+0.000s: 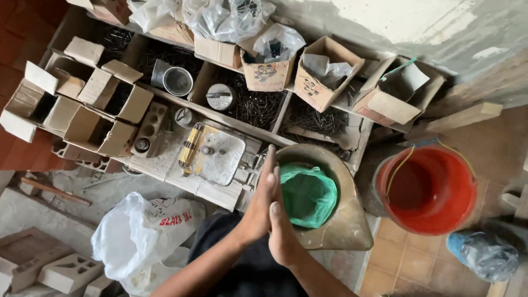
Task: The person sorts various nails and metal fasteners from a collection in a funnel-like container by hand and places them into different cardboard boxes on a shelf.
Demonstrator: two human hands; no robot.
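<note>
Green bag point(308, 193) crumpled in scoop point(344, 220).

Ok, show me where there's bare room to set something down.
Bare tile floor between the red bucket and the brass pan. The nail trays and cardboard boxes are crowded.

Green plastic bag point(308, 195) — crumpled, thin and glossy, mouth gathered shut — nested inside a tarnished brass scale pan point(344, 220). Pan scoop-shaped, deep and rounded, spout end tapering toward the lower right, resting beside the nail trays.
</note>
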